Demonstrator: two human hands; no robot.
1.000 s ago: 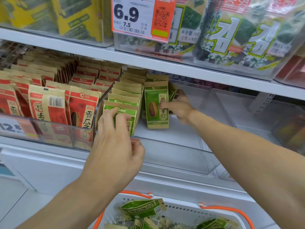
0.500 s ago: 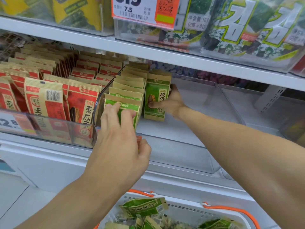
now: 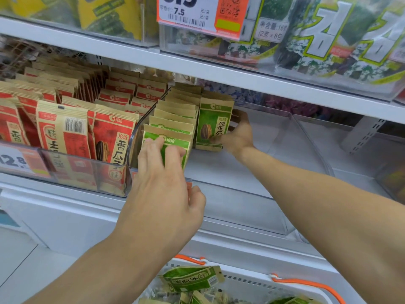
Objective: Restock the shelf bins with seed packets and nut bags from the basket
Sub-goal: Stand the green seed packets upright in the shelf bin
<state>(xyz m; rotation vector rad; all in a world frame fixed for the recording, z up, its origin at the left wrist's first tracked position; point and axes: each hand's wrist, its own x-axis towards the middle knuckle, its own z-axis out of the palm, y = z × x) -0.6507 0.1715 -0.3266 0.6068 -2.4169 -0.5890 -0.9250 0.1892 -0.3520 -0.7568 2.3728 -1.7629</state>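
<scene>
Green-and-kraft paper seed packets point(image 3: 175, 119), head view: one row standing upright at the left side of the clear plastic shelf bin point(image 3: 285, 137).

Left hand point(image 3: 162, 189): fingers lie straight over the top of the nearest packet in the row, thumb apart below at the bin's front lip.

Right hand point(image 3: 237, 133): thumb and fingers pinch a single green sunflower-seed packet point(image 3: 213, 126), upright just right of the row, starting a second row.

Red-and-kraft seed packets point(image 3: 65, 128): full bin to the left.

White plastic basket with orange handles point(image 3: 302, 284): near, low, with more green packets inside.

Risks, as judged: the lone packet has nothing behind it and may topple backward when released; the left row may fan forward once the pressing fingers lift; the right half of the bin stays unfilled.
</scene>
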